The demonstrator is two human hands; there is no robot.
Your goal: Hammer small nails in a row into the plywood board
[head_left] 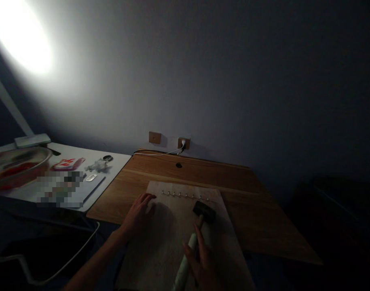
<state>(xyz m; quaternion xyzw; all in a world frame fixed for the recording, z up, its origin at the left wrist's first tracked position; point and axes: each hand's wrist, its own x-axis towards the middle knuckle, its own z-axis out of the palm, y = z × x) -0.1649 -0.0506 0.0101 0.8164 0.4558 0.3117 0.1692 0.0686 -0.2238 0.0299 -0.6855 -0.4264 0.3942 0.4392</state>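
My right hand (201, 256) is wrapped round the light green handle of a mallet (204, 212) with a black head. The mallet's head is over a pale wooden board (169, 226), just below the right part of a row of nails (186, 195). Several of these nails stand upright in a line near the board's far edge. My left hand (139, 212) rests on the board's left edge, its fingers stretched toward the row's left end and holding nothing. Dim light hides some detail of both hands.
Under the board is a brown wooden table (233, 178). At left, a white table (118, 155) holds a clear basin (21, 169), a red-and-white packet (68, 163), a crumpled plastic bag (99, 165) and a lamp (31, 139). A plugged-in cable (160, 153) runs along the wall.
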